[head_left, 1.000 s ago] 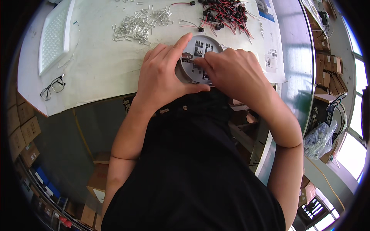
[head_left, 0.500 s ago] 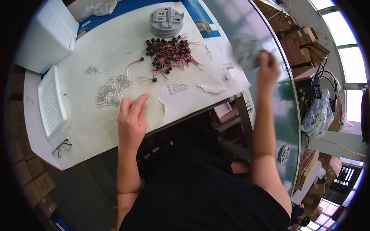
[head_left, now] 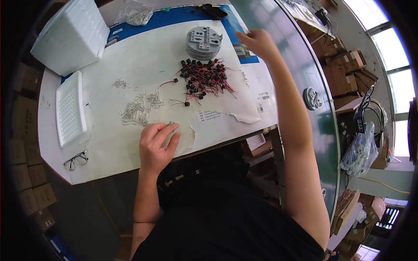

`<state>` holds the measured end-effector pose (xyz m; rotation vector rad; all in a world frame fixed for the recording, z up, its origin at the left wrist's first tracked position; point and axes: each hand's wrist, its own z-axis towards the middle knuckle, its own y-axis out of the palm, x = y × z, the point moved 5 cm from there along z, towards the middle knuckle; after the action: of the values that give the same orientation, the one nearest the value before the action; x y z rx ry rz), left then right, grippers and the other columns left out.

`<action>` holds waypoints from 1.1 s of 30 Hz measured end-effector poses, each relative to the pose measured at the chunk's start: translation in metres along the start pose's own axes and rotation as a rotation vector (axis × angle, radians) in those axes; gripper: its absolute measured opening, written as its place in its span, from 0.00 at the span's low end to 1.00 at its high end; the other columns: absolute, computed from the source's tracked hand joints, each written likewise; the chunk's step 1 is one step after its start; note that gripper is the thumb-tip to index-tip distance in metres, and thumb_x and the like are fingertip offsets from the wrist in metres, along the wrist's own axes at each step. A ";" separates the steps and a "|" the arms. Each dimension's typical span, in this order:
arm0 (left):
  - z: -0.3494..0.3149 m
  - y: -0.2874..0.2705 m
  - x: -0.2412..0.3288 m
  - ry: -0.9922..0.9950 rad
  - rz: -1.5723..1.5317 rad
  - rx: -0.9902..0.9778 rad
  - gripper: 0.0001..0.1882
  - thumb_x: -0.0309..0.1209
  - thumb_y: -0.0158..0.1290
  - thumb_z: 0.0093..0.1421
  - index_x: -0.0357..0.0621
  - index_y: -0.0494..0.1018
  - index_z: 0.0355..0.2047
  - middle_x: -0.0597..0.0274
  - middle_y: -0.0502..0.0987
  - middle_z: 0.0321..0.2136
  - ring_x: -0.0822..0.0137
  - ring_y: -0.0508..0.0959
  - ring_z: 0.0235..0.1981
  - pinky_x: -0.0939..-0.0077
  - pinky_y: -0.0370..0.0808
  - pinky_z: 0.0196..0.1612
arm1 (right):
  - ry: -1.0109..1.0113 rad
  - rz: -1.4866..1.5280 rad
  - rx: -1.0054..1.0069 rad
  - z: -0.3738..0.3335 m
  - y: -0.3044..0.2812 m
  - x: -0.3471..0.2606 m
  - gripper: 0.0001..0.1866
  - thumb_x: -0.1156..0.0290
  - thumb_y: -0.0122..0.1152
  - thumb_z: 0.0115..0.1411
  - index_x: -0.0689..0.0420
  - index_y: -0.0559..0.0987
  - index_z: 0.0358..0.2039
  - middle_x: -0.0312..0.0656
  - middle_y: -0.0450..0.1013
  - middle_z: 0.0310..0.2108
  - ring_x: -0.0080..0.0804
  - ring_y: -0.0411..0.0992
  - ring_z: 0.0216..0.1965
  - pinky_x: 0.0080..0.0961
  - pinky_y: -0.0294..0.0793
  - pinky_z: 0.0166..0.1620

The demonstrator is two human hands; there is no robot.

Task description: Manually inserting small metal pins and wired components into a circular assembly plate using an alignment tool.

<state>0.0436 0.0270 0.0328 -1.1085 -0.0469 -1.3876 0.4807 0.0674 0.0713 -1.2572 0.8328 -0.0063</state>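
Observation:
Near the table's front edge, my left hand [head_left: 156, 148] is closed, with a small green piece [head_left: 172, 125] pinched at its fingertips. Its exact kind is too small to make out. Stretched toward the far side, my right hand [head_left: 261, 42] is just right of a stack of round grey plastic discs [head_left: 203, 42], apart from it. Its thumb is held away from curled fingers, and nothing shows in it. Below the stack lies a heap of black parts with red and black wires [head_left: 204, 77]. Several small clear tubes [head_left: 141, 108] are scattered beyond my left hand.
A grey disc [head_left: 312, 98] lies on the green belt [head_left: 300, 56] to the right. On the left stand a white foam box [head_left: 72, 37], a white perforated tray [head_left: 70, 111] and eyeglasses [head_left: 76, 160]. A clear bag [head_left: 138, 16] and a black object [head_left: 214, 11] lie at the back.
My right hand has let go of a grey disc on the belt and moved left toward the stack. A green piece now shows in my left fingers. The whole view has shifted slightly.

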 end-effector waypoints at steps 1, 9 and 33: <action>-0.001 -0.001 0.001 0.003 0.006 0.012 0.12 0.31 0.70 0.57 0.44 0.86 0.41 0.62 0.78 0.32 0.59 0.77 0.33 0.66 0.75 0.37 | -0.042 -0.141 0.015 0.016 0.012 -0.021 0.30 0.42 0.65 0.60 0.64 0.86 0.32 0.50 0.82 0.26 0.46 0.81 0.30 0.43 0.80 0.40; -0.019 -0.024 -0.001 -0.059 0.023 0.176 0.18 0.30 0.71 0.56 0.42 0.84 0.47 0.56 0.79 0.40 0.55 0.79 0.39 0.65 0.78 0.43 | -0.185 -0.170 0.100 -0.013 0.001 -0.079 0.23 0.52 0.72 0.54 0.65 0.85 0.31 0.53 0.79 0.24 0.43 0.78 0.26 0.40 0.78 0.35; 0.009 -0.027 -0.014 -0.160 -0.276 0.172 0.26 0.34 0.72 0.58 0.40 0.80 0.55 0.53 0.81 0.48 0.58 0.80 0.50 0.65 0.77 0.54 | -0.561 0.086 -0.208 -0.166 0.064 -0.168 0.09 0.72 0.72 0.59 0.57 0.85 0.40 0.44 0.80 0.40 0.45 0.80 0.34 0.34 0.79 0.37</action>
<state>0.0234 0.0484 0.0451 -1.0945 -0.4415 -1.5036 0.2410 0.0256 0.0994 -1.3245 0.4037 0.4922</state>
